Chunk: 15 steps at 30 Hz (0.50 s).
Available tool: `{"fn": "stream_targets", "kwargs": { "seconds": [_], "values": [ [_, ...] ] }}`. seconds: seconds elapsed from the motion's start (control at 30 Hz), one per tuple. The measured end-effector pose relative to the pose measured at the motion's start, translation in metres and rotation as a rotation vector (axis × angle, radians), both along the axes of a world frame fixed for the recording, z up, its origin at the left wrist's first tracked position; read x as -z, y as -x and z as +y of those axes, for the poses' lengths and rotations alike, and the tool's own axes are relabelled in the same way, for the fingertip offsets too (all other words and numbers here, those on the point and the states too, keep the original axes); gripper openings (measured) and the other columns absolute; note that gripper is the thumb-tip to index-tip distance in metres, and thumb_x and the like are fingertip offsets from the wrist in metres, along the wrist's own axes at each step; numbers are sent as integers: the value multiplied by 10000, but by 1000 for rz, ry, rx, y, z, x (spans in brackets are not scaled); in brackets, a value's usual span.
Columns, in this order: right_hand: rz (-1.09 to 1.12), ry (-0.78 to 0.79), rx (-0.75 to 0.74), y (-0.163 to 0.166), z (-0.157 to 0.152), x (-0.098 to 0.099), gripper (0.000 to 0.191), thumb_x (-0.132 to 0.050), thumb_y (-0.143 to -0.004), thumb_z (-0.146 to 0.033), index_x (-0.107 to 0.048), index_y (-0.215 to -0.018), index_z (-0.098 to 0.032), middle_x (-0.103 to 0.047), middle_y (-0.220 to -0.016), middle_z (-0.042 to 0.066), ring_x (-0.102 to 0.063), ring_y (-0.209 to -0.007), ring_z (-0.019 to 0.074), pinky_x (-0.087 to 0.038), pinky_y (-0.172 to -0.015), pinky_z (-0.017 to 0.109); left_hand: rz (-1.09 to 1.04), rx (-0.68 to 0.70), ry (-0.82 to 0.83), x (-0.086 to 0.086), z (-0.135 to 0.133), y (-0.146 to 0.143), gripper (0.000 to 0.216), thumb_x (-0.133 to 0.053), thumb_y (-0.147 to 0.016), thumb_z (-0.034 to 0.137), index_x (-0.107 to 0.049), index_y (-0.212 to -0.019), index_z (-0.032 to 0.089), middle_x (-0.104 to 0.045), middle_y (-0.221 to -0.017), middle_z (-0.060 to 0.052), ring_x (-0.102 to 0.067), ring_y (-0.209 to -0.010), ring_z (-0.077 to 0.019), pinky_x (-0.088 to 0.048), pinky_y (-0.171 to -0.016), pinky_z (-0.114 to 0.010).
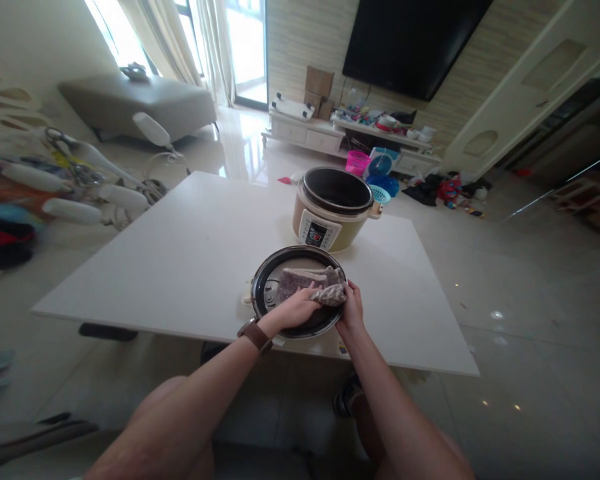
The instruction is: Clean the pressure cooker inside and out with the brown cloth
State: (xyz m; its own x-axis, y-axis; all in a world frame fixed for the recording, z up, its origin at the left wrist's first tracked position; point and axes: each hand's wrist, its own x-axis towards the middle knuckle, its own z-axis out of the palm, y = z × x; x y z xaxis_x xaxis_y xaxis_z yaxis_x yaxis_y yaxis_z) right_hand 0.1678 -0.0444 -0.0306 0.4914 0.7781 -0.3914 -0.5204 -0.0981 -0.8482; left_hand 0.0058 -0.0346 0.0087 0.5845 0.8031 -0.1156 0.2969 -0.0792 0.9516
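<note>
A round dark cooker lid [275, 268] lies upside down on the white table [180, 260] near its front edge. A greyish-purple cloth [305, 279] is spread inside the lid. My left hand [296, 308], a brown watch on its wrist, rests on the cloth with fingers curled on it. My right hand [353, 307] pinches the cloth's bunched right end at the lid's rim. Behind the lid stands a beige electric pressure cooker [330, 212], open, its dark inner pot showing.
A drying rack with clothes [70, 187] stands left of the table. A grey sofa [140, 100] is at the back left, a low TV cabinet with clutter [360, 133] and baskets behind the cooker. Glossy floor lies to the right.
</note>
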Motion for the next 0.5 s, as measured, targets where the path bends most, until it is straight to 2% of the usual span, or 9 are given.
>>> {"fn": "stream_targets", "kwargs": {
  "seconds": [0.07, 0.13, 0.2, 0.23, 0.33, 0.5],
  "values": [
    [1, -21, -12, -1, 1, -1, 492, -817, -697, -428, -587, -1105, -278, -751, -827, -56, -724, -780, 171, -588, -710, 284, -258, -62, 137, -5, 2, 5, 359, -621, -823, 220, -824, -1118, 188, -778, -1318, -109, -659, -1321, -358, -412, -1238, -521],
    [-17, -19, -16, -1, 1, -4, 461, -797, -698, -407, -595, -1091, -277, -740, -805, -65, -706, -745, 161, -572, -679, 271, -459, -298, 290, -12, 6, 12, 231, -701, -767, 210, -825, -961, 189, -832, -1099, -110, -742, -1127, -346, -519, -1139, -484],
    [-48, 19, -22, -1, 1, -6, 426, -769, -698, -378, -600, -1076, -278, -726, -777, -72, -681, -697, 157, -550, -634, 264, -627, -555, 502, -20, 12, 22, 193, -745, -747, 203, -799, -932, 184, -830, -958, -112, -777, -985, -327, -586, -1041, -483],
    [-61, 44, -30, -2, 1, -7, 408, -754, -699, -367, -600, -1066, -277, -715, -758, -77, -668, -677, 158, -539, -613, 264, -711, -638, 619, -25, 14, 27, 202, -746, -760, 210, -788, -953, 171, -825, -925, -119, -786, -938, -322, -607, -1002, -493],
    [-89, 87, -57, -3, -1, -8, 351, -722, -698, -355, -597, -1016, -272, -673, -709, -95, -637, -653, 155, -521, -594, 256, -957, -698, 851, -37, 20, 40, 269, -701, -814, 243, -772, -1043, 120, -825, -961, -160, -802, -942, -332, -615, -996, -543],
    [-160, 87, -86, 1, -6, -6, 339, -721, -733, -428, -585, -1006, -279, -669, -745, -101, -642, -690, 147, -554, -644, 247, -1257, -687, 878, -50, 21, 48, 391, -658, -834, 256, -758, -1184, 115, -827, -1094, -163, -794, -1063, -334, -573, -1081, -563]
  ]
}}
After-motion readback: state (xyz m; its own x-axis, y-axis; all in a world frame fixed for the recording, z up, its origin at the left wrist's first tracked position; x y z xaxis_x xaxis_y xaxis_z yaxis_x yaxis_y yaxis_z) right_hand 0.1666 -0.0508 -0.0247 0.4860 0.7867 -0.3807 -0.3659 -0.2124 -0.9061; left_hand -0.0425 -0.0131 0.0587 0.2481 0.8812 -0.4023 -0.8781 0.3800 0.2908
